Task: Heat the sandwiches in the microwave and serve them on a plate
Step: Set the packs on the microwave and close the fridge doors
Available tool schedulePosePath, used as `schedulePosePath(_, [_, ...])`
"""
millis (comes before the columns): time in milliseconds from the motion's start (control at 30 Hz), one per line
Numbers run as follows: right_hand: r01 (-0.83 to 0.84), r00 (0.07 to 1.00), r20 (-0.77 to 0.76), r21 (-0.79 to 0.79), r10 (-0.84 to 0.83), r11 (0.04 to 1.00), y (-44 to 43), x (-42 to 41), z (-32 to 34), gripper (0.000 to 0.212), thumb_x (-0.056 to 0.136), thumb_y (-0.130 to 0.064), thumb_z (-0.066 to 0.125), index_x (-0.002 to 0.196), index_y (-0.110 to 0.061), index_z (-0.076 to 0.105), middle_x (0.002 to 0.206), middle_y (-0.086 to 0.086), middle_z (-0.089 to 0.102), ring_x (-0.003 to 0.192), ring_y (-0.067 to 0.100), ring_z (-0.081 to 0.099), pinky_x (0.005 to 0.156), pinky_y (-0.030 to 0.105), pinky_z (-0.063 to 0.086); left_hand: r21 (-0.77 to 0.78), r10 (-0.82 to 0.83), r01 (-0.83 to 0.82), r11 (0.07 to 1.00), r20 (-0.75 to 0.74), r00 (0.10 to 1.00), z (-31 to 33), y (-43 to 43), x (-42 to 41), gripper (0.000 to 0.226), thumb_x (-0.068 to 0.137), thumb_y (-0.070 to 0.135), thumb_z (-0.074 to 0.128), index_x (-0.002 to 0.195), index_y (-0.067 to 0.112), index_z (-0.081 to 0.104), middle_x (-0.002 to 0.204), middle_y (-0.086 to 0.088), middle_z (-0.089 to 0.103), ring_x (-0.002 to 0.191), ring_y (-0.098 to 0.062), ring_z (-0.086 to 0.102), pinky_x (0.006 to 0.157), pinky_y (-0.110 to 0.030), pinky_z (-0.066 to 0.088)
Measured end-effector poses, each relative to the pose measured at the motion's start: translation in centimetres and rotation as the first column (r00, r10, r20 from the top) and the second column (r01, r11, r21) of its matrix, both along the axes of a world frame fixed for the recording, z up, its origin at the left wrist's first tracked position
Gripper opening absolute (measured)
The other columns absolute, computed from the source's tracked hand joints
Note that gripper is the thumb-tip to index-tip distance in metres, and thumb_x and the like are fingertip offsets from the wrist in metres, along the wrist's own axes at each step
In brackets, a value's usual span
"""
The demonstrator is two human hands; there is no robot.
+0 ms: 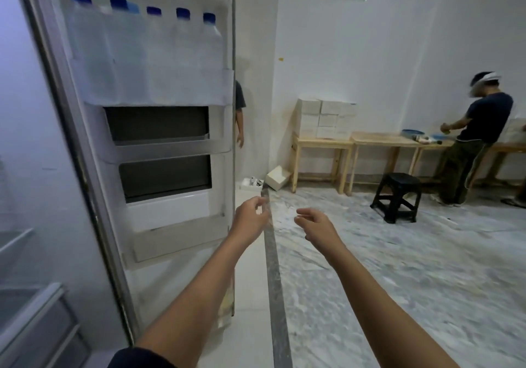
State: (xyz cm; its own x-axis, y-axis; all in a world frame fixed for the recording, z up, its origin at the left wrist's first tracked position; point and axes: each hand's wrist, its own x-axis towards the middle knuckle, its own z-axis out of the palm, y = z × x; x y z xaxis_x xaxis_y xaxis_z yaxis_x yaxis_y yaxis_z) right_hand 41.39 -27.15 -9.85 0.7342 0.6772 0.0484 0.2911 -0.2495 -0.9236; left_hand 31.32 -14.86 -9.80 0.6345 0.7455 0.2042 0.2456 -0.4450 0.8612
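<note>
A fridge door (159, 151) stands open in front of me on the left, its inner shelves facing me. Several water bottles (148, 51) with blue caps fill its top shelf. My left hand (250, 219) hovers just right of the door's outer edge, fingers loosely curled, holding nothing. My right hand (316, 222) is a little further right over the floor, fingers apart and empty. No sandwich, microwave or plate is in view.
The fridge interior (25, 253) with drawers lies at the far left. Wooden tables (378, 142) carrying white boxes (324, 117) line the back wall. A black stool (398, 196) stands on the marble floor. A person (469, 137) works at the right; another person's arm (240, 117) shows behind the door.
</note>
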Motion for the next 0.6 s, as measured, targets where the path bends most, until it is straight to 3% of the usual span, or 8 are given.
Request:
schedulePosePath(200, [-0.179, 0.982, -0.056, 0.017, 0.179, 0.984, 12.8, 9.0, -1.1, 0.031, 0.091, -0.019, 0.053, 0.122, -0.014, 0.057, 0.116, 0.003, 0.060, 0.110, 0.019, 0.055, 0.094, 0.035, 0.044, 0.177, 0.164, -0.154, 0.972, -0.040, 0.986, 0.7, 9.4, 6.3, 0.039, 0.090, 0.015, 0.050, 0.128, 0.010, 0.053, 0.135, -0.004, 0.053, 0.127, -0.019, 0.045, 0.102, -0.025, 0.033])
schedulePosePath(333, [-0.291, 0.953, -0.064, 0.076, 0.296, 0.954, 23.0, 14.3, -0.6, 0.020, 0.091, -0.018, 0.053, 0.110, -0.020, 0.060, 0.108, 0.001, 0.061, 0.105, 0.019, 0.057, 0.090, 0.039, 0.047, 0.406, 0.308, -0.264, 0.875, -0.045, 0.950, 3.5, 14.4, 10.0, 0.042, 0.093, 0.014, 0.044, 0.135, 0.009, 0.044, 0.140, -0.006, 0.045, 0.131, -0.018, 0.038, 0.107, -0.027, 0.029])
schedulePosePath(500, [-0.397, 0.901, -0.129, 0.137, 0.413, 0.908, 34.5, 18.2, 1.0, 0.020, 0.091, -0.014, 0.047, 0.106, -0.016, 0.060, 0.087, -0.001, 0.060, 0.084, 0.016, 0.055, 0.080, 0.037, 0.047, 0.736, 0.477, -0.275, 0.619, -0.075, 0.876, 5.8, 20.0, 14.4, 0.035, 0.086, 0.006, 0.041, 0.116, -0.002, 0.057, 0.118, -0.017, 0.060, 0.117, -0.030, 0.053, 0.106, -0.042, 0.040])
schedulePosePath(600, [-0.375, 0.891, -0.178, 0.227, 0.417, 0.899, 40.4, 19.7, 1.0, 0.036, 0.091, -0.024, 0.045, 0.126, -0.015, 0.051, 0.104, 0.000, 0.056, 0.097, 0.018, 0.052, 0.087, 0.034, 0.042, 0.898, 0.576, -0.178, 0.403, -0.098, 0.812, 5.1, 23.8, 16.4, 0.040, 0.083, 0.007, 0.046, 0.120, -0.002, 0.057, 0.123, -0.018, 0.060, 0.124, -0.030, 0.052, 0.111, -0.039, 0.031])
